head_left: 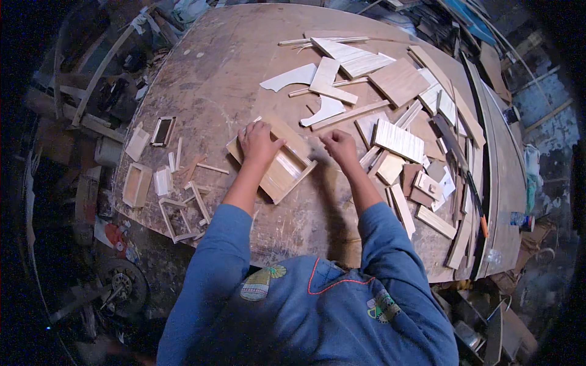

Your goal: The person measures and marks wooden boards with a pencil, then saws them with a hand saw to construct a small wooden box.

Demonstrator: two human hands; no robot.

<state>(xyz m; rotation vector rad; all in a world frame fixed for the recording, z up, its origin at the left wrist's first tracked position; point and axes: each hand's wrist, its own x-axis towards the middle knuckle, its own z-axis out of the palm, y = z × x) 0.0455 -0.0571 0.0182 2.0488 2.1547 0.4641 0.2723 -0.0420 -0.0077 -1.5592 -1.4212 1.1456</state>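
A shallow wooden box (278, 178) of pale boards lies turned at an angle on the worktable in front of me. My left hand (259, 145) grips its far left end, fingers over the edge and thumb toward the inside. Just right of the box, apart from it, my right hand (339, 148) is closed in a pinch above the table. Whatever those fingertips may hold is too small to make out. A white curved cut-out piece (325, 110) lies beyond the right hand.
Many loose boards, including a square brown panel (399, 82) and a white-streaked board (398, 139), crowd the table's right side. Small frames (176, 221), an open little box (137, 185) and a dark-centred frame (163, 132) lie at left. An orange-ended tool (483, 224) rests near the right edge.
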